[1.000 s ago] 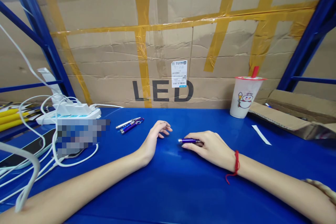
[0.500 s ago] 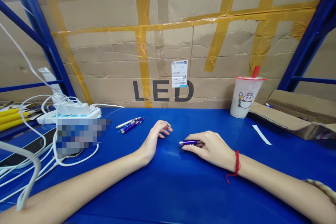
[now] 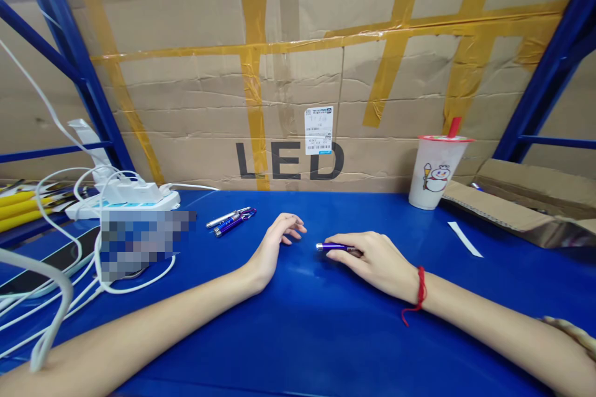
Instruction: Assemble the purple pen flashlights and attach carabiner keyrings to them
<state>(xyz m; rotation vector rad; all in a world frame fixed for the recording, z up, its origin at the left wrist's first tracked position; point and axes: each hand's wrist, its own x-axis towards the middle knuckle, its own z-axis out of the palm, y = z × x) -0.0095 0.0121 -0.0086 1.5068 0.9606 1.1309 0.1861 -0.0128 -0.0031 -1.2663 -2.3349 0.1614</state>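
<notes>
My right hand (image 3: 372,260) rests on the blue table (image 3: 302,335), fingers closed around a small purple pen-shaped torch (image 3: 331,247) whose silver tip points left. A red string is tied round that wrist. My left hand (image 3: 274,248) lies on its side on the table just left of the torch, fingers loosely curled and apart, holding nothing. A gap of a few centimetres separates the left fingertips from the torch tip. Further left lie a few more small torches (image 3: 231,221), silver and purple, side by side.
A taped cardboard sheet marked LED (image 3: 288,161) stands along the back. A white cup with a red straw (image 3: 434,172) is at the back right beside an open cardboard box (image 3: 521,205). A white power strip (image 3: 123,201), cables and a phone (image 3: 51,263) crowd the left.
My right hand has lifted the torch's tip slightly and shifted it a touch up and left. The left hand has stayed put.
</notes>
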